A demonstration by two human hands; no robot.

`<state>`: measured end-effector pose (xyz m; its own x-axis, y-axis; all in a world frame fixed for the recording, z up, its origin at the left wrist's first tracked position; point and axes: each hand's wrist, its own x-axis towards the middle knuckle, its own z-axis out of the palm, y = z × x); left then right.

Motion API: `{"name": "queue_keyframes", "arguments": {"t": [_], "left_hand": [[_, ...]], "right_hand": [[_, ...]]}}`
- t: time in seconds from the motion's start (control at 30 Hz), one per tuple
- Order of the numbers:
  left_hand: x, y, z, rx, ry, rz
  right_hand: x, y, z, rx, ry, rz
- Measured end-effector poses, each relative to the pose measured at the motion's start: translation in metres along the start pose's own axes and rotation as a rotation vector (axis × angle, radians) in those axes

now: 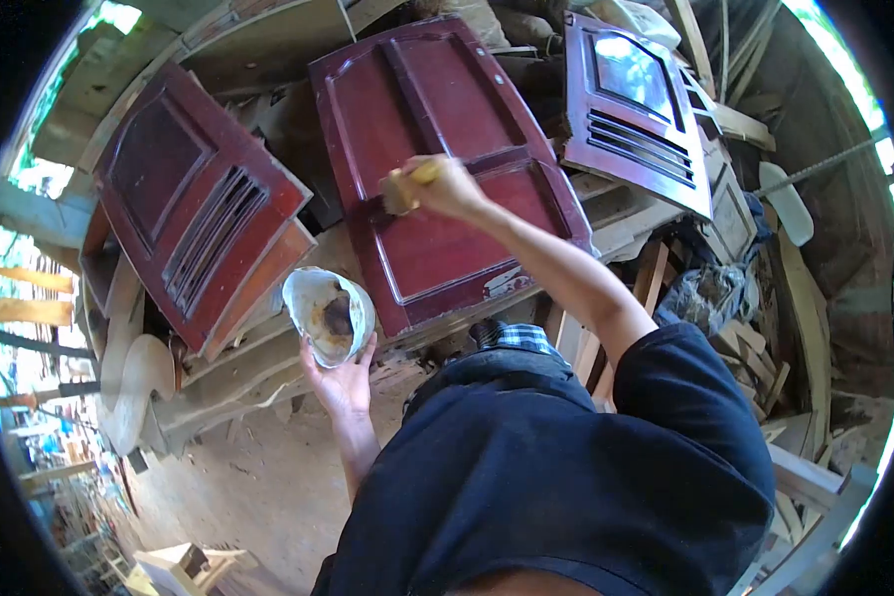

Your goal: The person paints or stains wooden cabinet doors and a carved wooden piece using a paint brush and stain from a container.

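My right hand (pixel 448 187) is closed around the yellow handle of a paintbrush (pixel 400 194), whose bristles reach the surface of a dark red panelled wooden door (pixel 467 233). The door lies in front of me, with glossy areas on its lower panels and a pale worn patch near the close edge. My left hand (pixel 342 382) grips a white plastic container (pixel 306 291) from below, tipped so its inside shows. Dark brown liquid or residue sits in it. The container is just left of the door's near corner.
A red louvred door panel (pixel 184 214) leans at the left, another louvred panel (pixel 636 109) at the right. Scrap wood and a plastic bag (pixel 710 296) are piled on the right. A wooden frame (pixel 184 568) stands on the dirt floor (pixel 238 497).
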<state>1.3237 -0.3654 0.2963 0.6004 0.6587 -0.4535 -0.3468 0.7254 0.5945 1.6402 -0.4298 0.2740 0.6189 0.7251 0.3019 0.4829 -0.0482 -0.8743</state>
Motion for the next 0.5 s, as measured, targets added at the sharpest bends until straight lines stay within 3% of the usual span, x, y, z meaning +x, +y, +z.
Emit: {"name": "queue_keyframes", "arguments": {"t": [0.07, 0.2, 0.33, 0.4, 0.5], "left_hand": [[0.007, 0.002, 0.004, -0.006, -0.055, 0.003], [0.014, -0.002, 0.009, 0.008, -0.029, 0.008], [0.021, -0.012, 0.009, 0.005, -0.034, -0.127], [0.022, -0.014, 0.010, 0.024, -0.042, -0.155], [0.024, -0.019, 0.016, 0.036, -0.110, -0.182]], "right_hand": [[-0.010, 0.004, -0.055, -0.018, 0.101, 0.218], [-0.032, 0.050, -0.156, -0.293, 0.357, 0.268], [-0.060, 0.023, -0.200, -0.383, 0.295, 0.256], [-0.083, 0.015, -0.202, -0.407, 0.021, 0.055], [-0.125, -0.022, -0.204, -0.560, -0.210, 0.130]]}}
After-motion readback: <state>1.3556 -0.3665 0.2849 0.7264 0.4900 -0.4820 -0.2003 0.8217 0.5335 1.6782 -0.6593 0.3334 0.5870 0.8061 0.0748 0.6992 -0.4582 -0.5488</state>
